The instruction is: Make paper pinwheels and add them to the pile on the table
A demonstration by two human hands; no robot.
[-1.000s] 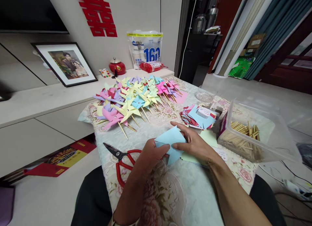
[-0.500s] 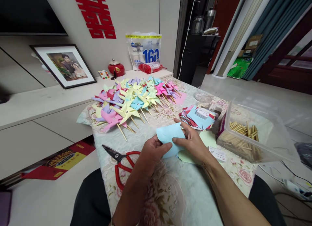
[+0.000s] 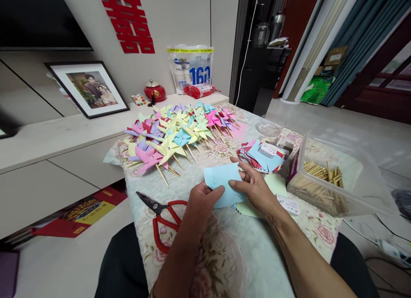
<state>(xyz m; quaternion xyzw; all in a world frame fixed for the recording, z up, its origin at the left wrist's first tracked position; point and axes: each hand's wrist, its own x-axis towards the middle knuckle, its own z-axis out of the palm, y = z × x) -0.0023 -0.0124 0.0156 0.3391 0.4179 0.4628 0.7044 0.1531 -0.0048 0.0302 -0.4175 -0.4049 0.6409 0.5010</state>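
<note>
A light blue sheet of paper (image 3: 224, 180) is held up between my two hands over the table. My left hand (image 3: 205, 199) pinches its left edge, thumb on the near face. On the other side my right hand (image 3: 255, 186) grips the right edge, its thumb on the paper too and its forefinger stretched along the top corner. Beneath the right hand lies a stack of pale green paper (image 3: 276, 184) with a white card (image 3: 288, 204) on it. Red-handled scissors (image 3: 163, 219) rest with blades apart, left of my left forearm.
Several finished paper pinwheels (image 3: 175, 133) on sticks spread across the back of the flowered tablecloth (image 3: 221, 268). Right of them sits a pile of coloured paper (image 3: 257, 154) with a small white box on top. A clear plastic bin (image 3: 340, 195) of short sticks stands at the right edge.
The blue paper has turned slightly in my hands and its upper edge looks flatter. Both hands keep their hold. The whole view has shifted a little.
</note>
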